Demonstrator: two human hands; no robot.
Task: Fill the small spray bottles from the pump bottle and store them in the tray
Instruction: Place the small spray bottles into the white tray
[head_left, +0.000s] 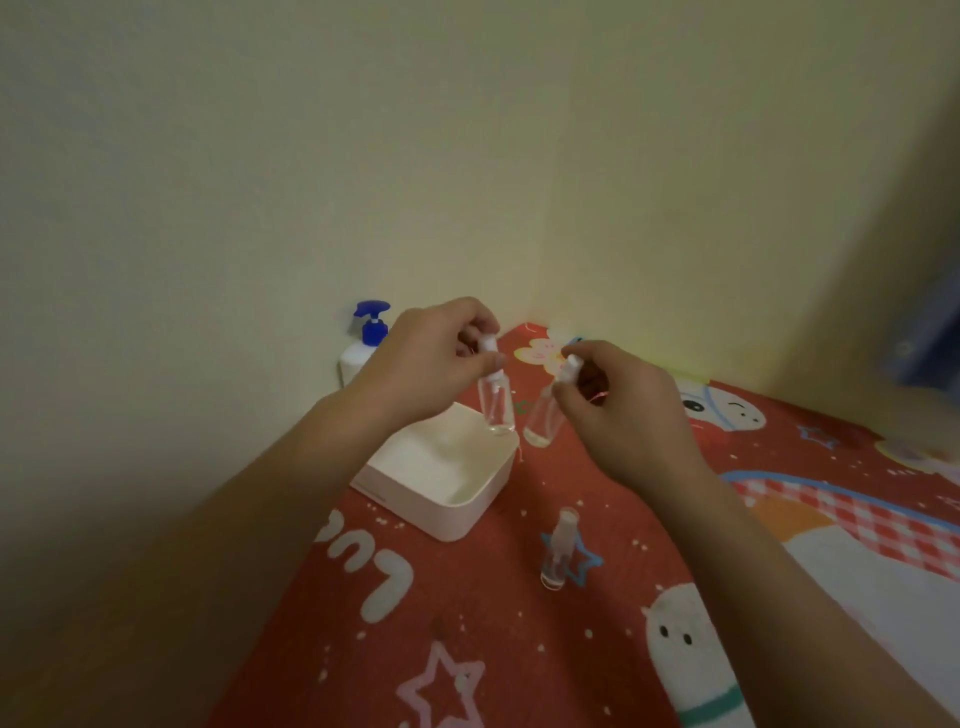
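My left hand (421, 358) grips the white cap of a small clear spray bottle (496, 408), which hangs upright over the far corner of the white square tray (447, 512). My right hand (618, 410) pinches the white cap of a second clear spray bottle (543, 421), tilted, just right of the tray. A third small clear bottle (558, 551) stands on the red cloth in front of the tray, untouched. The white pump bottle (356, 358) with a blue pump head stands against the wall, behind my left hand and partly hidden by it.
The tray sits on a red cartoon-print cloth (467, 623) over a table pushed into a wall corner. The table's left edge runs close beside the tray. Pale walls stand right behind the bottles.
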